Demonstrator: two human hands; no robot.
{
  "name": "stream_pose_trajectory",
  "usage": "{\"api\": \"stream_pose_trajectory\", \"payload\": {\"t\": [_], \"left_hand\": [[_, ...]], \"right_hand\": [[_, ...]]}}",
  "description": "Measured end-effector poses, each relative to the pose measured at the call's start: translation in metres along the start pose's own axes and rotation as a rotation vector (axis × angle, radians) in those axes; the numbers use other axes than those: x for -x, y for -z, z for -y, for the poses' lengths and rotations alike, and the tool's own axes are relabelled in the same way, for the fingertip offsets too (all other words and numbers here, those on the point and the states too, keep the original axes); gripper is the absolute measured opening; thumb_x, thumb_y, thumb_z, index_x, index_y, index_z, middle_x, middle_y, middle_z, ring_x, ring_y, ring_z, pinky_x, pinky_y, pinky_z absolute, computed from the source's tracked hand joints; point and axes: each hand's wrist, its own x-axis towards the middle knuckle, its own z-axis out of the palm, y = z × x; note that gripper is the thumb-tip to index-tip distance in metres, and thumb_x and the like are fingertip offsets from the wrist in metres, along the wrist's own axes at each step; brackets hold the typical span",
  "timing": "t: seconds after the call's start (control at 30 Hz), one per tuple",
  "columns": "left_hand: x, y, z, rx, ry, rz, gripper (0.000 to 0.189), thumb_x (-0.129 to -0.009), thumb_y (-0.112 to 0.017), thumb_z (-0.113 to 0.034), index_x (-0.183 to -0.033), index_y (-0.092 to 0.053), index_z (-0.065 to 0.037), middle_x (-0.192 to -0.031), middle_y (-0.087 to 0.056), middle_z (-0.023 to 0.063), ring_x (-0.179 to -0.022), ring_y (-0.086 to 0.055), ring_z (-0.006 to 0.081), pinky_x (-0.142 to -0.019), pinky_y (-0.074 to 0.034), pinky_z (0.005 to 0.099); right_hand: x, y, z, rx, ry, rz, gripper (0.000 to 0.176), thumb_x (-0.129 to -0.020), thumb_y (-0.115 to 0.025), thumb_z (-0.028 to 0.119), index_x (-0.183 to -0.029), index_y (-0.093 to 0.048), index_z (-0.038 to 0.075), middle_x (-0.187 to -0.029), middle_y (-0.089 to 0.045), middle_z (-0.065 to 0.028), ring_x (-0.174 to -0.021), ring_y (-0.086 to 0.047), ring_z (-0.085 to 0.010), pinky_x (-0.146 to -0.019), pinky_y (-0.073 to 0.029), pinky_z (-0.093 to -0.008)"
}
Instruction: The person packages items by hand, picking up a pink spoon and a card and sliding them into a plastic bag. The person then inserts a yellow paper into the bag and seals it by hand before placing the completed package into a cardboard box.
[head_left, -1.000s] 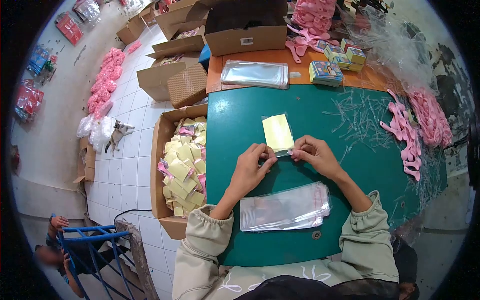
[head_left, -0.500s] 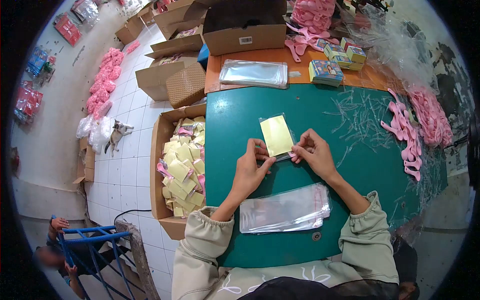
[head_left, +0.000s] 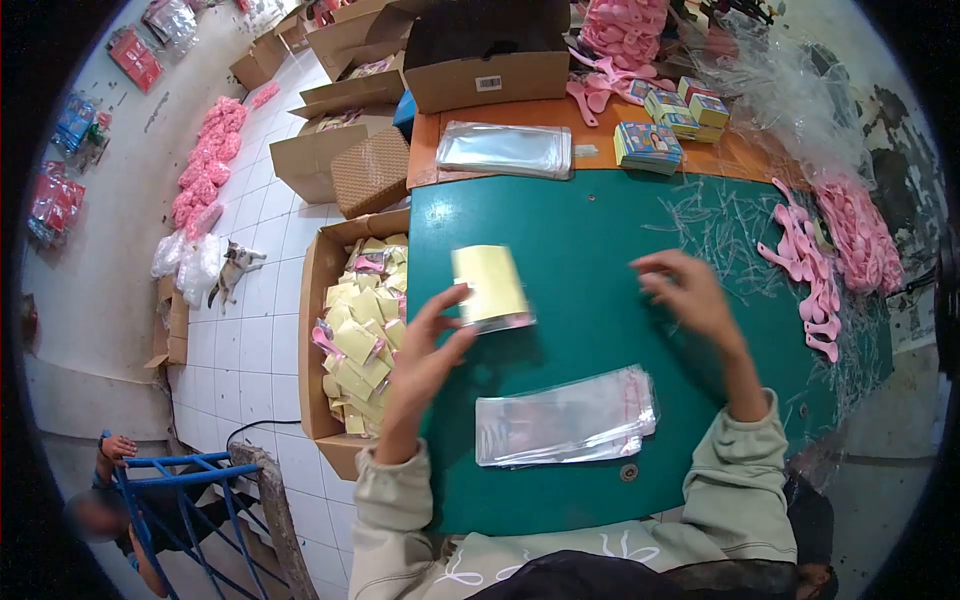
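My left hand (head_left: 432, 345) grips the lower left edge of a yellow card packet (head_left: 490, 287) in a clear sleeve, raised over the left part of the green table (head_left: 590, 230). Something pink shows at the packet's lower edge. My right hand (head_left: 692, 290) hovers over the table's right half, fingers apart and holding nothing. Nearer to me lies a stack of clear plastic bags (head_left: 565, 418). Left of the table, an open carton (head_left: 312, 370) holds many similar yellow packets with pink spoons.
Pink spoons (head_left: 808, 270) and plastic scraps (head_left: 710, 235) lie at the right. On the orange surface (head_left: 425, 150) are clear sleeves (head_left: 505, 149), card stacks (head_left: 648, 147) and a carton (head_left: 487, 82). A cat (head_left: 235, 272) and another person's hand (head_left: 119, 448) are at the left.
My left hand has moved left with the yellow packet. My right hand has let go of it and moved away to the right.
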Motion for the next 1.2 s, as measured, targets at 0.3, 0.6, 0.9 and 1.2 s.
{"api": "stream_pose_trajectory", "payload": {"t": [0.3, 0.6, 0.9, 1.2], "left_hand": [[0.048, 0.156, 0.098, -0.7, -0.027, -0.409, 0.042, -0.081, -0.06, -0.005, -0.121, -0.049, -0.001, -0.113, -0.055, 0.0138, -0.091, -0.057, 0.0188, -0.072, -0.048, 0.0277], [0.006, -0.021, -0.034, -0.682, -0.403, 0.291, 0.019, -0.083, -0.062, -0.017, -0.096, -0.06, -0.003, -0.095, -0.056, 0.0122, -0.082, -0.059, 0.0266, -0.069, -0.049, 0.0315], [-0.009, -0.093, 0.009, -0.485, -0.314, 0.552, 0.021, -0.078, -0.068, -0.015, -0.093, -0.06, -0.003, -0.082, -0.06, 0.01, -0.074, -0.061, 0.0211, -0.065, -0.05, 0.0326], [-0.011, -0.083, 0.002, -0.249, -0.077, 0.524, 0.013, -0.079, -0.065, -0.009, -0.086, -0.058, -0.001, -0.076, -0.066, 0.008, -0.071, -0.065, 0.0158, -0.065, -0.05, 0.0268]], "right_hand": [[0.038, 0.191, -0.146, 0.852, 0.022, -0.33, 0.021, -0.076, -0.063, 0.011, -0.095, -0.061, 0.004, -0.094, -0.06, -0.0146, -0.085, -0.057, -0.0312, -0.076, -0.044, -0.0389], [0.021, 0.179, -0.13, 1.185, 0.039, -0.589, 0.016, -0.081, -0.053, 0.005, -0.097, -0.055, 0.001, -0.092, -0.052, -0.0176, -0.088, -0.049, -0.0353, -0.076, -0.039, -0.0417], [0.03, 0.093, 0.0, 0.302, 0.077, -0.427, 0.022, -0.091, -0.05, 0.015, -0.106, -0.058, 0.002, -0.084, -0.056, -0.0049, -0.082, -0.054, -0.0136, -0.074, -0.043, -0.0264], [0.047, 0.003, 0.045, -0.137, 0.079, -0.005, 0.021, -0.081, -0.063, 0.004, -0.1, -0.055, 0.001, -0.083, -0.059, -0.0039, -0.075, -0.059, -0.0083, -0.063, -0.049, -0.0227]]}}
